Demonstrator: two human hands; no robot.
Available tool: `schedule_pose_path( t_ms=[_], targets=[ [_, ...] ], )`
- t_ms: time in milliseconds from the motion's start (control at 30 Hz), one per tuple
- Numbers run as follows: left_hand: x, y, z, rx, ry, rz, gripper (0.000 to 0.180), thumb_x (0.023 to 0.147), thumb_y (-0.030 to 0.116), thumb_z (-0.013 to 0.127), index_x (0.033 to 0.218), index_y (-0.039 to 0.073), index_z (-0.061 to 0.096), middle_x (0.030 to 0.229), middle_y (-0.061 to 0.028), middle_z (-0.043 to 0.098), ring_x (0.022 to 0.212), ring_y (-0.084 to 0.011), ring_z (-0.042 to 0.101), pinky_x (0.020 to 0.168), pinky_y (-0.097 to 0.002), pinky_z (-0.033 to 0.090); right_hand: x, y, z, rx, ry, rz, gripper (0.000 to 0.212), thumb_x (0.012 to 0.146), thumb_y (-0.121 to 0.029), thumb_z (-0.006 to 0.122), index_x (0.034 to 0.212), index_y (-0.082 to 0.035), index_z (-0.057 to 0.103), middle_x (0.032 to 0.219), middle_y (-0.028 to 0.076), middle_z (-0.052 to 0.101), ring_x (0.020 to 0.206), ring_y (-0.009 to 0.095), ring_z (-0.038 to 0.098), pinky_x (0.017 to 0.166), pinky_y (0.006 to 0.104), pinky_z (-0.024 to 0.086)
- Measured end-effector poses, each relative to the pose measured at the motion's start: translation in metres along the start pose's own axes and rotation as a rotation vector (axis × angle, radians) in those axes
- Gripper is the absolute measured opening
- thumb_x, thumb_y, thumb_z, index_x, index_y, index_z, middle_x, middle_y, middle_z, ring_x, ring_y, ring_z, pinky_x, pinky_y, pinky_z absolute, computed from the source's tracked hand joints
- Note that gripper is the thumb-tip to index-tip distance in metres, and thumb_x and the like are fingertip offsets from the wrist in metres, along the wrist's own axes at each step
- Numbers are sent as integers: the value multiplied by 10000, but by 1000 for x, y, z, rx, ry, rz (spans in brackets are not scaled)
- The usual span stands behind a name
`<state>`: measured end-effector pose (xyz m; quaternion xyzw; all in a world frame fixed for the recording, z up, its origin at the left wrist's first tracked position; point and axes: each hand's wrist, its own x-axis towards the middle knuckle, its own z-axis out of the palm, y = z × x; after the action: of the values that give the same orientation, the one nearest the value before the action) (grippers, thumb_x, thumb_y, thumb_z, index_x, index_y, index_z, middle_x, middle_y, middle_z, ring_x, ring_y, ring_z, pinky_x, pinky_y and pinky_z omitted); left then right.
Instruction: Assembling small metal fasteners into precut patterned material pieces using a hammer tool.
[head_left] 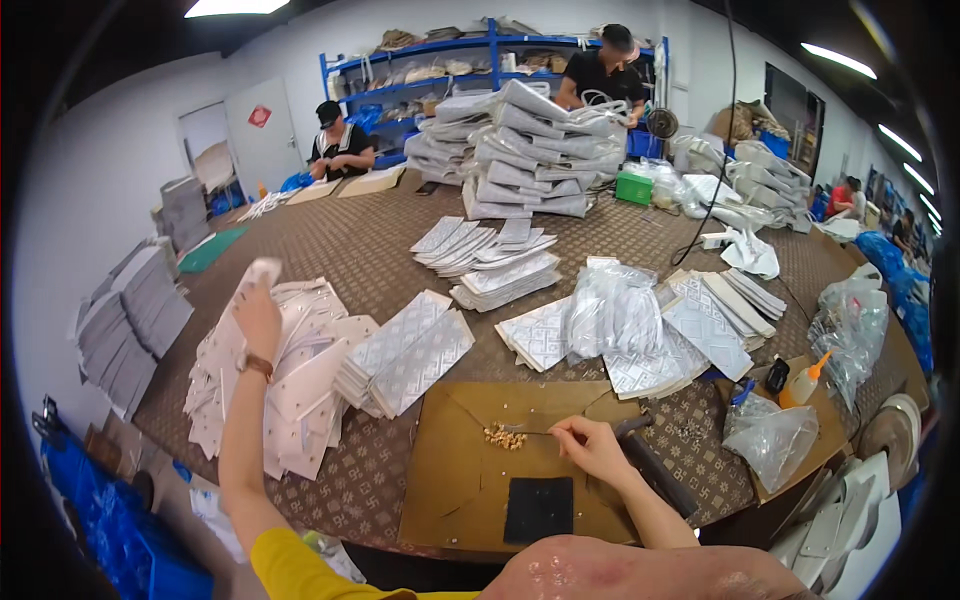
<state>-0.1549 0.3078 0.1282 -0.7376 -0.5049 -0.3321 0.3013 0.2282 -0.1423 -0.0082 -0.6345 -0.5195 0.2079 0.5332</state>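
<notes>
Two hands apart: my left hand (258,318) grips a white cut piece (262,272) above its stack, my right hand (590,447) pinches near the small rivets (505,436), which could scatter if nudged.

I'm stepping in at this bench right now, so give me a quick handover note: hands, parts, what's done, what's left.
Left hand: raised over the pile of white cut pieces, holding one piece up.
Right hand: fingers pinched near the small heap of brass-coloured studs on the brown card sheet.
Black pad lies on the sheet and a hammer beside the right hand.
Done: cannot tell. Left: the white pile looks large.
</notes>
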Motion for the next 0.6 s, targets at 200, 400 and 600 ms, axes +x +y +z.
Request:
schedule_pose_path(
  t_ms=[200, 400, 600],
  targets=[
    [-58, 141, -5, -619, -176, 395, 441, 865, 144, 748, 1299, 119, 675, 1164, -159, 667, 1049, -378, 629, 889, -498, 530, -1, 3, -9, -50, 38, 71, 131, 1011, -115, 688, 1019, 10, 726, 699, 51, 698, 633, 87, 671, 580, 254, 491],
    [-90, 223, 17, -482, -285, 347, 327, 880, 206, 776, 1178, 111, 679, 1082, -132, 653, 1026, -348, 651, 840, -464, 548, 5, 11, 1, -36, 43, 87, 138, 1020, -118, 676, 1017, 12, 721, 689, 48, 688, 618, 83, 653, 573, 258, 485],
    [-109, 207, 27, -568, -371, 264, 260, 885, 211, 779, 1084, 101, 652, 1066, -112, 645, 963, -356, 668, 778, -470, 548, -1, 3, 0, -32, 31, 110, 146, 1022, -125, 675, 1022, 14, 718, 686, 53, 688, 612, 88, 648, 571, 266, 484]
  ],
)
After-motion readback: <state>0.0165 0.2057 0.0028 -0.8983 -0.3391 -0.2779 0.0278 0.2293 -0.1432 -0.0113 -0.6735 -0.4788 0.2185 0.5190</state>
